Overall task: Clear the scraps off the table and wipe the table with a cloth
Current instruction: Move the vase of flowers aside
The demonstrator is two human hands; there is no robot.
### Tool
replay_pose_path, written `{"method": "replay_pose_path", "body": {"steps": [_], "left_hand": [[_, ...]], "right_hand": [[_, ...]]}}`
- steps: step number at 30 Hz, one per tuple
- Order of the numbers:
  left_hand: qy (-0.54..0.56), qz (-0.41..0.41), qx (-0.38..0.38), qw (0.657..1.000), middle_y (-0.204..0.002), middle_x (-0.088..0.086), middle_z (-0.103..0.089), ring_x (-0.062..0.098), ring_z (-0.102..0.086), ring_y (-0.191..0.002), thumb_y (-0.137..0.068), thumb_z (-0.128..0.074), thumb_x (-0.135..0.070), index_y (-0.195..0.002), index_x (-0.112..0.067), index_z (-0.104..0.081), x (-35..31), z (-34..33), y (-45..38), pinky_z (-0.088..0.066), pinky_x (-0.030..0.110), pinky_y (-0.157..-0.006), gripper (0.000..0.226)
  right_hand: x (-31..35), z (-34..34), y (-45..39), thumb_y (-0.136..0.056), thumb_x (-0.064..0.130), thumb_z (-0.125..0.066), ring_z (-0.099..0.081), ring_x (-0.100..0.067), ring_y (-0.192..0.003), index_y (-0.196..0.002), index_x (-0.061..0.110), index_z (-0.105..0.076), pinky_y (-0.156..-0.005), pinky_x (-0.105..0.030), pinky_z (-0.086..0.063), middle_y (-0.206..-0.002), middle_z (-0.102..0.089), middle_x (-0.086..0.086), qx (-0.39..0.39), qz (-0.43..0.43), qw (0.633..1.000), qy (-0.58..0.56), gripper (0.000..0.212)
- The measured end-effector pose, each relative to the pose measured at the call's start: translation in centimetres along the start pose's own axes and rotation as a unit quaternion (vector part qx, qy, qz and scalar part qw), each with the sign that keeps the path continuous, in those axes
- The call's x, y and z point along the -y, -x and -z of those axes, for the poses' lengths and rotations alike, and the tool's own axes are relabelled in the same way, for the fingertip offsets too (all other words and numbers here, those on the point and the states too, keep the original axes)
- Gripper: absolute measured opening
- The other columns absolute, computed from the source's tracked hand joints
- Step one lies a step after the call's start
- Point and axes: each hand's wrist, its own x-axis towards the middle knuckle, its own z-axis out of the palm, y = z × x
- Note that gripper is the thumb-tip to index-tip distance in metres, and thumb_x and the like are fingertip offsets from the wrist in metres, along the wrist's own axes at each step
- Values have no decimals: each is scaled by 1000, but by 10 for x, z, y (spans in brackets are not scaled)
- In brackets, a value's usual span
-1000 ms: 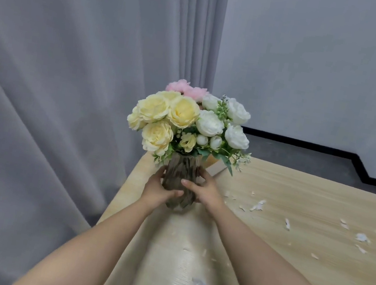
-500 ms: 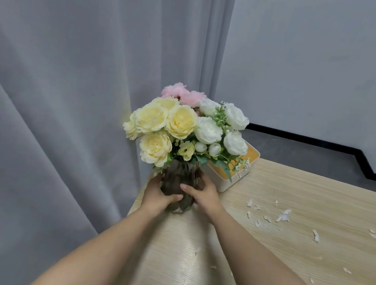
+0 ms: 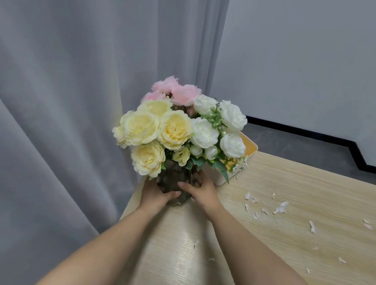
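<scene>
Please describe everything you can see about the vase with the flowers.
The vase is dark, brownish and looks like faceted glass. It stands upright at the left corner of the wooden table. It holds a full bouquet: pale yellow, white and pink blooms with green leaves. The left hand and the right hand grip its body from both sides, so much of it is covered. Just behind it sits a white box with an orange inside. I cannot tell whether the base rests on the table.
</scene>
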Motion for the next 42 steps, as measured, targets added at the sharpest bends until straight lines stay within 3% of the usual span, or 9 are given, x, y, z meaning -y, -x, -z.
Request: {"method": "replay_pose_path", "body": {"steps": [6, 17, 21, 27, 33, 38, 42], "left_hand": [[-12, -5, -4, 1000, -128, 12, -57, 28, -51, -120, -63, -86, -18, -128, -7, -46, 0, -1, 5, -40, 44, -102, 77], [4, 9, 8, 1000, -131, 14, -54, 28, -52, -120, -71, -80, -14, -132, -5, -43, 1, -1, 13, -41, 40, -101, 72], [5, 14, 10, 1000, -135, 13, -51, 29, -49, -123, -72, -80, -15, -135, -6, -40, 3, -2, 14, -39, 40, -103, 75], [19, 17, 3, 1000, -135, 13, -50, 29, -47, -125, -73, -78, -10, -133, -3, -41, 5, -5, 16, -37, 37, -105, 71], [22, 18, 3, 1000, -137, 14, -48, 31, -47, -125, -74, -78, -14, -136, -4, -39, 6, -6, 17, -38, 43, -105, 74], [9, 14, 8, 1000, -136, 13, -50, 30, -49, -123, -77, -75, -18, -137, -6, -38, 7, -5, 17, -39, 44, -104, 71], [7, 14, 6, 1000, -133, 12, -53, 30, -52, -120, -79, -73, -20, -135, -10, -39, 9, -5, 19, -43, 45, -101, 66]], "right_hand": [[-1, -4, 6, -51, 51, -78, -54, -15, -120, -136, 16, -44, -104, -42, -43, -130, -57, -1, -10, 12, 1000, 9, 98], [3, -7, 16, -42, 54, -74, -57, -16, -111, -132, 15, -50, -97, -30, -46, -123, -61, -2, -37, 7, 999, 28, 101], [3, -8, 19, -44, 55, -73, -56, -17, -110, -129, 16, -52, -96, -32, -46, -121, -61, -1, -41, 4, 998, 44, 96], [3, -7, 23, -64, 27, -82, -55, -24, -110, -123, 8, -53, -87, -30, -43, -121, -59, -8, -33, -9, 998, 52, 69], [5, -6, 26, -74, 19, -78, -54, -23, -111, -124, 10, -51, -82, -25, -37, -123, -59, -7, -29, -6, 998, 54, 57], [10, -7, 32, -72, 28, -76, -53, -21, -113, -127, 12, -49, -83, -23, -37, -124, -58, -5, -9, 6, 999, 38, 63], [11, -3, 42, -61, 41, -70, -51, -9, -107, -132, 18, -47, -78, -11, -38, -119, -56, 4, -4, 16, 999, 31, 79]]}}
